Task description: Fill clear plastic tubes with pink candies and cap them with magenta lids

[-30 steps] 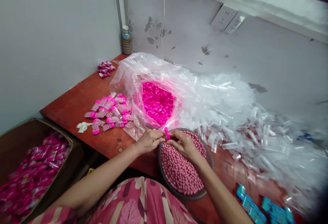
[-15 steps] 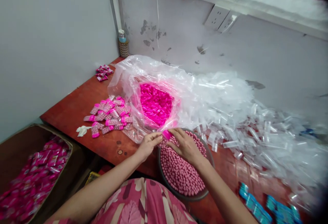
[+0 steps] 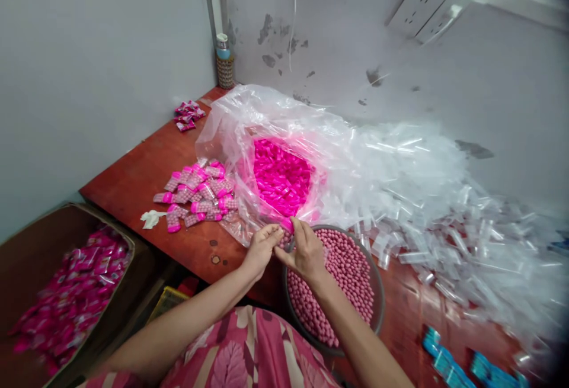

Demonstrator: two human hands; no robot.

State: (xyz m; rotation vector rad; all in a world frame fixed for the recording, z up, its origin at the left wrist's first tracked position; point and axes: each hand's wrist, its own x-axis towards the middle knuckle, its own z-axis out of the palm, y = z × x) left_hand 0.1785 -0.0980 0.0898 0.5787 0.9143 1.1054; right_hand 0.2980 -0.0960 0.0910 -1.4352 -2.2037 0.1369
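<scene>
My left hand point(image 3: 262, 249) pinches a small clear container of pink balls with a bright pink cap point(image 3: 287, 223). The fingers of my right hand point(image 3: 307, 253) press on the capped end from the other side. Much of the container's body is hidden by my fingers. Both hands are over the left rim of a round grey bowl point(image 3: 377, 293), filled with small pink balls point(image 3: 331, 311). Just beyond my hands, an open clear plastic bag point(image 3: 240, 139) holds many loose pink caps point(image 3: 282, 178).
Filled, capped containers point(image 3: 195, 195) lie in a heap left of the bag. Empty clear tubes point(image 3: 453, 246) spread along the right. Blue packets point(image 3: 448, 364) lie at the front right, pink packets point(image 3: 189, 114) at the back left. A box point(image 3: 66, 216) of pink packets stands at lower left.
My right hand has closed in on the capped end, its fingers now bunched against it. The view has shifted, so the table's things appear further right.
</scene>
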